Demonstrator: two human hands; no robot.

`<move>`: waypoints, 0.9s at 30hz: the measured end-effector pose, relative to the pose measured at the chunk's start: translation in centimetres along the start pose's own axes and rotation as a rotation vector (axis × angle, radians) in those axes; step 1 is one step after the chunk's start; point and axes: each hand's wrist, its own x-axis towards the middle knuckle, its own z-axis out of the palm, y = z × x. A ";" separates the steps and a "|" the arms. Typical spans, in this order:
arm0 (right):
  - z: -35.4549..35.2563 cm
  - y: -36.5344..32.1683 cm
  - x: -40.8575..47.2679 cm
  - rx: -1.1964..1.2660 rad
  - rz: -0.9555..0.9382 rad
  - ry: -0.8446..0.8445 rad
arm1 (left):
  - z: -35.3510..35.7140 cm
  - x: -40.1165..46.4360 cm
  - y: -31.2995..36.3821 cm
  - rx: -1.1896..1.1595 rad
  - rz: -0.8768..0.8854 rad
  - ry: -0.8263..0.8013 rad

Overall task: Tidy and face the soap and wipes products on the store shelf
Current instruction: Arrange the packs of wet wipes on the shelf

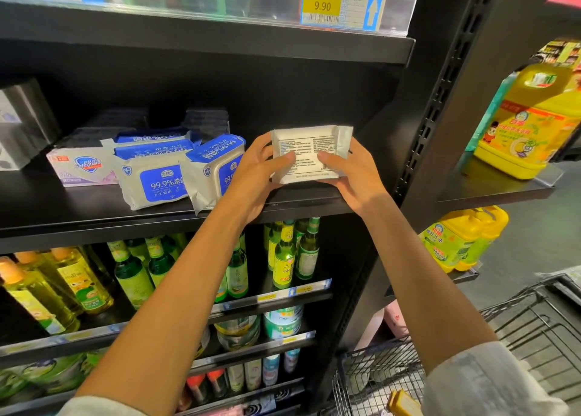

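Both hands held one white wipes pack back-side out above the shelf's front edge.

The left hand [256,164] and the right hand [352,173] each gripped a side of the flat white soft-plastic wipes pack [309,153], thumbs pressed on its printed back panel and fingers curled behind; the plain text side faced the person, so the grip probably served to turn it label-forward. The pack sat between the two hands, raised just above the black metal shelf [94,214] near its right front corner. To its left, the blue-and-white wipes packs [157,176] leaned unevenly by the front edge, one touching the left wrist, with a pale lilac soap box [83,169] beside them toward the shelf's left end, all apparently waiting to be straightened.
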 end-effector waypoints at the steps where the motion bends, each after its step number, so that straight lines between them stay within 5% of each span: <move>1: -0.1 0.1 0.0 0.004 -0.013 0.001 | 0.1 -0.1 0.1 -0.001 -0.001 0.006; 17: -0.2 0.7 -0.2 -0.079 -0.107 -0.052 | 0.4 -0.4 0.2 -0.018 0.017 0.057; 27: 0.8 -0.4 -0.2 0.032 0.090 0.007 | 0.1 0.0 -0.5 0.071 0.139 0.106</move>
